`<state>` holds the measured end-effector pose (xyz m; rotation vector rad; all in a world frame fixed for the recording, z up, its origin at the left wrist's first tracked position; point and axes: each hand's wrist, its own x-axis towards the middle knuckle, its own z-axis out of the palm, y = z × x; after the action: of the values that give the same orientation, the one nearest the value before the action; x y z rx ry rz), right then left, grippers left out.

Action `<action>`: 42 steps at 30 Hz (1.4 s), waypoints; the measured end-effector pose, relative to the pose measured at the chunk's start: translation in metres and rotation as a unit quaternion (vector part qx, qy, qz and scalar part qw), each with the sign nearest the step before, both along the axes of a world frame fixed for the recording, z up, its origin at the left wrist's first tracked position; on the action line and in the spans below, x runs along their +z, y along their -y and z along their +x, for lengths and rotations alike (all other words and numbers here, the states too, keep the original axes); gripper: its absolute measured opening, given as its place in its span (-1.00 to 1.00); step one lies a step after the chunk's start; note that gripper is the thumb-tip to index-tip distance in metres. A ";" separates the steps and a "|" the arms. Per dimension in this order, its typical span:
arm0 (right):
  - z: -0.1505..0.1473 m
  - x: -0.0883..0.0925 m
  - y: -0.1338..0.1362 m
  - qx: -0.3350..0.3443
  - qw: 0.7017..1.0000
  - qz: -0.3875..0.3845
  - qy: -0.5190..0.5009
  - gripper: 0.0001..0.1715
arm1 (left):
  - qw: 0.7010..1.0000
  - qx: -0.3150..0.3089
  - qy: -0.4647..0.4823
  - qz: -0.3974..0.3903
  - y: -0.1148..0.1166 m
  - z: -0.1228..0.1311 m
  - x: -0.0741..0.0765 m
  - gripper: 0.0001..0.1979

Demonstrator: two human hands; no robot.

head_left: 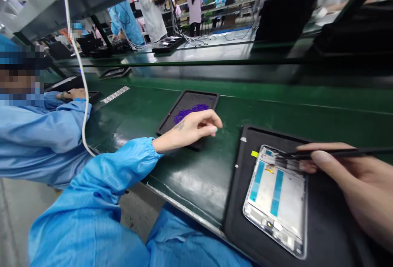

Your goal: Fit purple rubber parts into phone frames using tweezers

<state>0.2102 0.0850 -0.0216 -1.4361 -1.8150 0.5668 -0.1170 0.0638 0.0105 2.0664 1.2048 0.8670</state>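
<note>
My left hand [190, 130] hangs with its fingers curled just over a shallow black tray [204, 101], which holds a heap of small purple parts [189, 112]. The fingertips hide anything they might pinch. My right hand [353, 181] is shut on slim black tweezers [334, 152], their tips reaching over the top edge of a phone display frame [274, 201]. That frame lies face up on a larger black tray [236, 201], with blue strips and a silver metal border showing. A small yellow tag [254, 153] sits by its upper left corner.
Both trays rest on a green conveyor belt [190, 168]. To my left, a co-worker's blue sleeve [43, 136] and hand [72, 93] reach to another black tray. A white cable [81, 82] hangs down there. Further workers and benches stand beyond a raised shelf.
</note>
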 end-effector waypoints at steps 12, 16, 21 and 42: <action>-0.009 0.010 0.012 0.065 0.991 -0.041 -0.112 -0.47 | 0.804 -0.081 0.465 -0.361 0.006 0.072 -0.028 -0.66; -0.009 0.015 0.014 0.057 0.991 -0.060 -0.109 -0.42 | 0.795 -0.063 0.483 -0.361 0.004 0.070 -0.033 -0.66; -0.006 0.007 0.010 0.046 0.990 -0.053 -0.120 -0.41 | 0.784 -0.055 0.502 -0.361 0.004 0.071 -0.036 -0.65; -0.016 0.027 0.048 0.101 0.986 0.062 -0.116 -0.76 | 0.819 -0.084 0.411 -0.392 0.028 0.082 -0.021 -0.63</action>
<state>0.1945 0.0372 0.0057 -1.0635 -1.7842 0.6792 -0.0350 0.0362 -0.0106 0.9248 0.6804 0.8364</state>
